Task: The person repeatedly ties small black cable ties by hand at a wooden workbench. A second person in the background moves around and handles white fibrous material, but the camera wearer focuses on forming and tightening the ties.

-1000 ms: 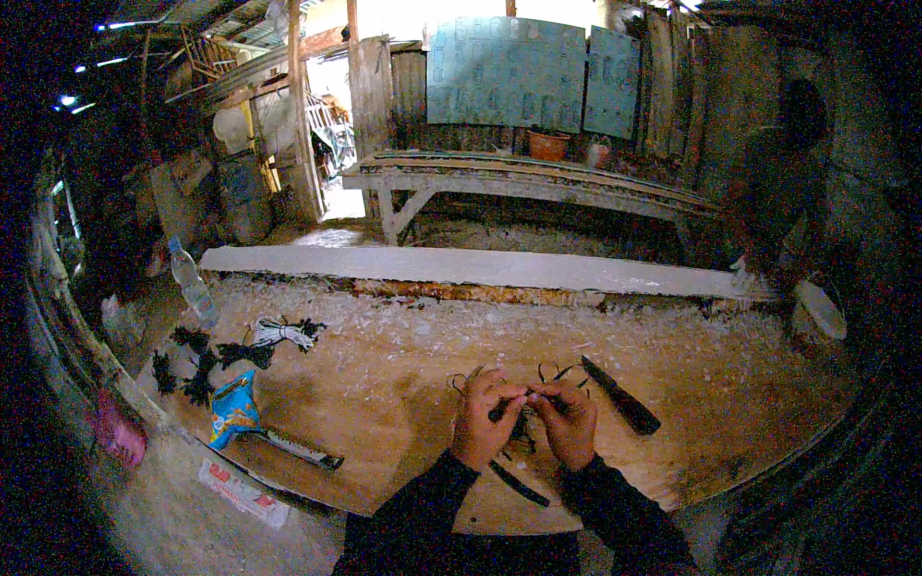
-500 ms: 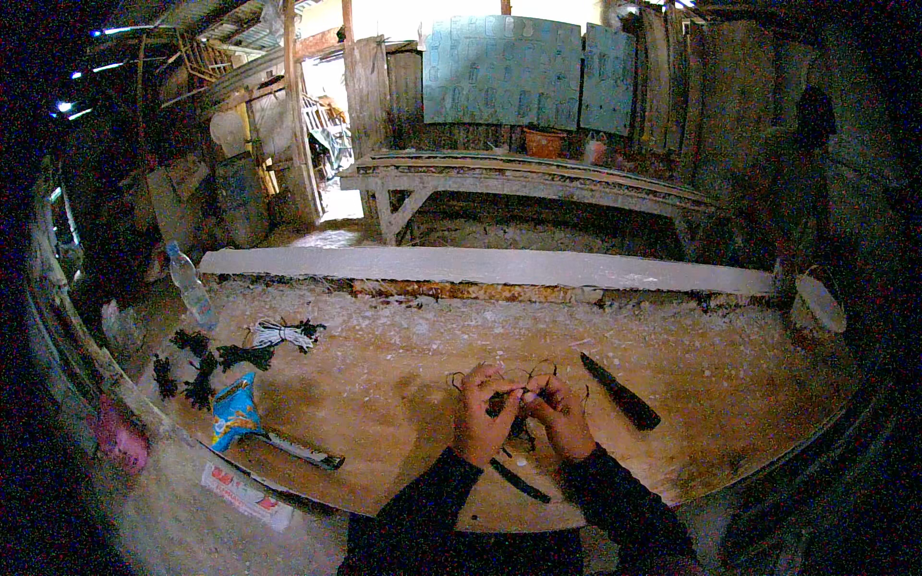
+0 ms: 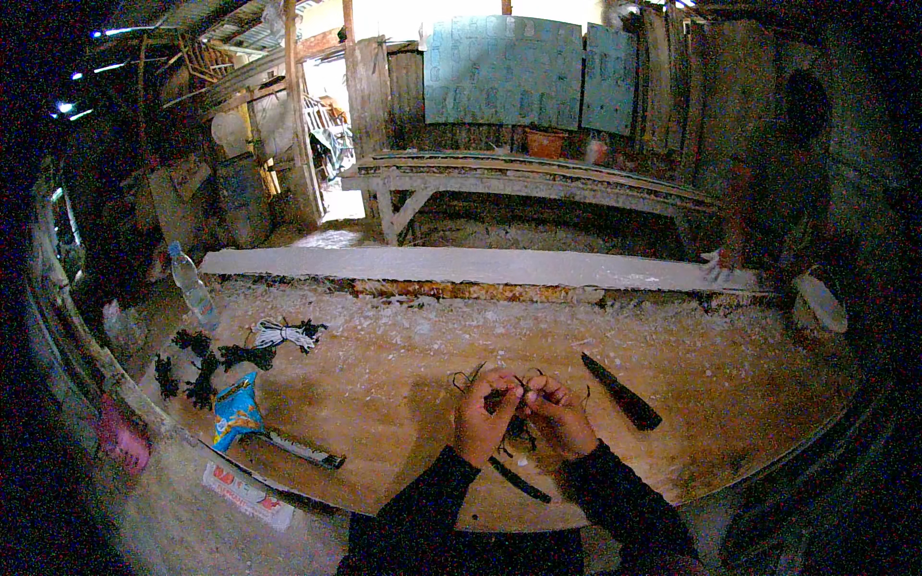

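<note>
Thin black cord [image 3: 520,442] is pinched between my two hands above the wooden tabletop. My left hand [image 3: 477,420] is closed, thumb and forefinger gripping the cord. Close beside it, my right hand [image 3: 562,420] pinches the same cord, and thin loops stick up past the fingers. Part of the cord is hidden by the fingers. Below the hands a flat black strip [image 3: 520,480] lies on the table. To the right of my right hand rests a dark knife [image 3: 622,392], its narrow end pointing away from me.
Left on the table are black cord bundles [image 3: 201,380], a white cord bundle [image 3: 280,333], a blue packet [image 3: 236,411] and a clear bottle [image 3: 193,288]. A pale board [image 3: 480,265] runs along the far edge. At far right another person's hand [image 3: 717,264] touches it.
Another person's arm has come in at the far right, its hand now on the pale board. My left fingers have shifted slightly on the cord; both hands stay in place.
</note>
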`<state>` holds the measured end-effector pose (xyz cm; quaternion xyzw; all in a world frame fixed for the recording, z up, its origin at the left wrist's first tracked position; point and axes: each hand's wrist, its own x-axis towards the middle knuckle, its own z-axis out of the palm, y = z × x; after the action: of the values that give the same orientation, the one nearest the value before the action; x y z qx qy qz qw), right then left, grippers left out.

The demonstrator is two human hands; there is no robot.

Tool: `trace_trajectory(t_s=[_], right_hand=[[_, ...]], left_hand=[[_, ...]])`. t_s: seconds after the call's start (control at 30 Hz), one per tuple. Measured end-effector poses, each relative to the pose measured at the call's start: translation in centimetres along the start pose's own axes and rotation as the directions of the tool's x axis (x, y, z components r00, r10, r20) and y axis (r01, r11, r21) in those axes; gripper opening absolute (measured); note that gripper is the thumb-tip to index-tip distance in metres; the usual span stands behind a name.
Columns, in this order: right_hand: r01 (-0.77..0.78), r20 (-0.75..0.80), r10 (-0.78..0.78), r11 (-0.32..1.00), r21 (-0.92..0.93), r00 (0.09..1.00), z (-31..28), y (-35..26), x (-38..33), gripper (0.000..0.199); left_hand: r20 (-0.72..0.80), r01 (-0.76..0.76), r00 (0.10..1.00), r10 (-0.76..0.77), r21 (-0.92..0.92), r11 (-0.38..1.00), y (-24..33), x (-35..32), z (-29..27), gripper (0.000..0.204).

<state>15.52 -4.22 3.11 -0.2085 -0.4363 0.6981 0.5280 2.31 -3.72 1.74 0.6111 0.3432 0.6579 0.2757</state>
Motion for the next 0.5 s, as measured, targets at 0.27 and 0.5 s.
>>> trace_trajectory(t_s=[0.27,0.5], right_hand=[[-0.026,-0.116,0.026,1.000,0.003,0.993,0.4,-0.3,-0.3,0.007],[0.039,-0.152,-0.052,0.995,-0.090,0.987,0.5,-0.3,-0.1,0.004]], left_hand=[[0.024,0.051,0.998,-0.050,-0.034,0.998,1.3,0.1,-0.2,0.030],[0.053,0.142,0.989,-0.138,-0.091,0.986,1.4,0.1,-0.2,0.054]])
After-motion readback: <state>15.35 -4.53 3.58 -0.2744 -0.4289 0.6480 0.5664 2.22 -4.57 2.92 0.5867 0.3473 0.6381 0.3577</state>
